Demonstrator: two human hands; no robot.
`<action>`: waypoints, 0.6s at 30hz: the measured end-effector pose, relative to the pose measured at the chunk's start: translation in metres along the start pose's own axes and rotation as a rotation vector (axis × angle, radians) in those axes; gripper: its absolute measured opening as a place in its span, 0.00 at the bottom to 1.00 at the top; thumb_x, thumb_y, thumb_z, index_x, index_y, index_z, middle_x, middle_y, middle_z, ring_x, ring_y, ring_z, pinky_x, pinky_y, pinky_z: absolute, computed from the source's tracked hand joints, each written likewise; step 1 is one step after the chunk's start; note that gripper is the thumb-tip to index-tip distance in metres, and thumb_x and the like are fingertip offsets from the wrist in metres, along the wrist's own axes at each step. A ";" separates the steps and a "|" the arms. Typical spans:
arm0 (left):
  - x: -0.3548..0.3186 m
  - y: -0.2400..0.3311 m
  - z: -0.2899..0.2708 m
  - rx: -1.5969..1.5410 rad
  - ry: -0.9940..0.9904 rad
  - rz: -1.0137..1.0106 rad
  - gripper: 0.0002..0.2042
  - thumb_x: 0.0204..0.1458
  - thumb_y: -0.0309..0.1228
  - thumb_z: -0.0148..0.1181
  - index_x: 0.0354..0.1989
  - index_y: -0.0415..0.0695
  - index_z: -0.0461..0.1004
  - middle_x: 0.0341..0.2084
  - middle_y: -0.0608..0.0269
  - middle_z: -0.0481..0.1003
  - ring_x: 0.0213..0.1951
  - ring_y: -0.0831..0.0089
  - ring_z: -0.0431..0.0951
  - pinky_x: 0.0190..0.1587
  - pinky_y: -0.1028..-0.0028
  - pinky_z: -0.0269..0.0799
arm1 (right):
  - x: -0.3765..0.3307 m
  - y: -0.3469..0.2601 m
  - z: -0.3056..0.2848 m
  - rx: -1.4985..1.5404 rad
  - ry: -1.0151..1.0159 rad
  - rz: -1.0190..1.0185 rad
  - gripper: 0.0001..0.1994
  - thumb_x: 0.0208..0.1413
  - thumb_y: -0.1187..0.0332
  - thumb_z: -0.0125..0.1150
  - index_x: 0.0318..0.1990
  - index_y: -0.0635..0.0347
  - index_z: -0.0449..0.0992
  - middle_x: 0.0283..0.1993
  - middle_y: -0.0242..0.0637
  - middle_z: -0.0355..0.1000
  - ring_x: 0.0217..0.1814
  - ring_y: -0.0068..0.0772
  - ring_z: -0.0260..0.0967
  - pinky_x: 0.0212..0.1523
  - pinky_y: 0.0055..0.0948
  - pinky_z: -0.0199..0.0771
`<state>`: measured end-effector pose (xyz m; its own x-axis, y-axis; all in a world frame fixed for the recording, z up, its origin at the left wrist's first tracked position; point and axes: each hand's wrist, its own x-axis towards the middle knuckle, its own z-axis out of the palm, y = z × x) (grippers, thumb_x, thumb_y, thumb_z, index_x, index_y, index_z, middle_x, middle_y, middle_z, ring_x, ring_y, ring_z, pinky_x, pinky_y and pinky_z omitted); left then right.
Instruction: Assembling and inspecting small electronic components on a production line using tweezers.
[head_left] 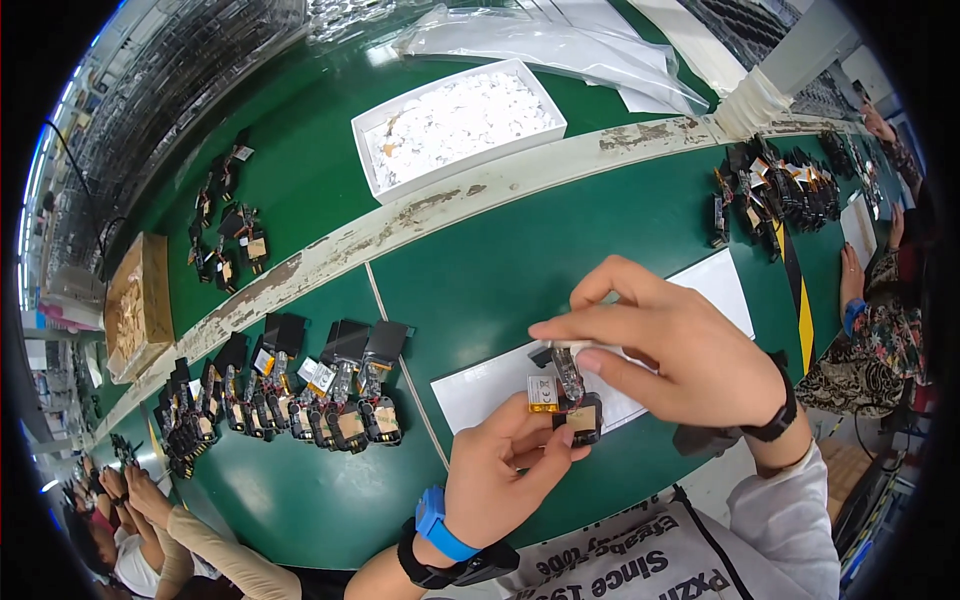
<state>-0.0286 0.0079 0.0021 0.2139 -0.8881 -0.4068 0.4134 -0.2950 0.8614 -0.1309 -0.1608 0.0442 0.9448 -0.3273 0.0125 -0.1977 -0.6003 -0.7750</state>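
Note:
My left hand [505, 455] pinches a small black electronic unit [584, 420] between thumb and fingers, just over the near edge of a white sheet [475, 394]. On the unit is a tan square pad, and a silver battery cell [543, 393] with a yellow-orange end sits beside it. A clear and black part [568, 375] rises from the unit toward my right hand [680, 350]. The thumb and index finger of that hand are drawn together around something small and whitish, mostly hidden by the fingers.
Rows of similar black units [345, 425] lie to the left, more [790, 190] at the far right. Beyond a worn pale ledge [440, 205] stand a white box of paper scraps [362, 150] and a cardboard box [150, 300]. Other people's hands [150, 497] work at both sides.

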 end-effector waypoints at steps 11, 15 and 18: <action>0.003 0.004 -0.003 -0.120 -0.045 -0.044 0.15 0.60 0.25 0.43 0.54 0.32 0.59 0.43 0.49 0.73 0.49 0.60 0.73 0.47 0.67 0.76 | -0.001 0.007 -0.010 0.316 -0.109 0.321 0.09 0.45 0.76 0.65 0.37 0.63 0.77 0.19 0.23 0.66 0.15 0.10 0.46 0.16 0.17 0.46; 0.005 0.008 -0.003 -0.119 -0.015 -0.050 0.14 0.62 0.29 0.41 0.51 0.31 0.60 0.42 0.48 0.73 0.48 0.60 0.74 0.46 0.67 0.77 | -0.003 0.005 -0.006 0.436 0.006 0.338 0.08 0.42 0.80 0.67 0.32 0.64 0.76 0.20 0.22 0.67 0.16 0.08 0.44 0.17 0.17 0.44; 0.005 0.009 -0.004 -0.230 0.019 -0.088 0.09 0.60 0.26 0.46 0.41 0.31 0.64 0.38 0.57 0.73 0.45 0.73 0.74 0.46 0.72 0.78 | -0.006 0.006 0.001 0.482 0.061 0.324 0.08 0.40 0.81 0.67 0.31 0.64 0.76 0.22 0.24 0.69 0.16 0.08 0.44 0.17 0.16 0.43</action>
<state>-0.0206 0.0024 0.0073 0.1843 -0.8550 -0.4848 0.6213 -0.2808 0.7315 -0.1373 -0.1619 0.0389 0.8363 -0.4887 -0.2484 -0.3201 -0.0675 -0.9450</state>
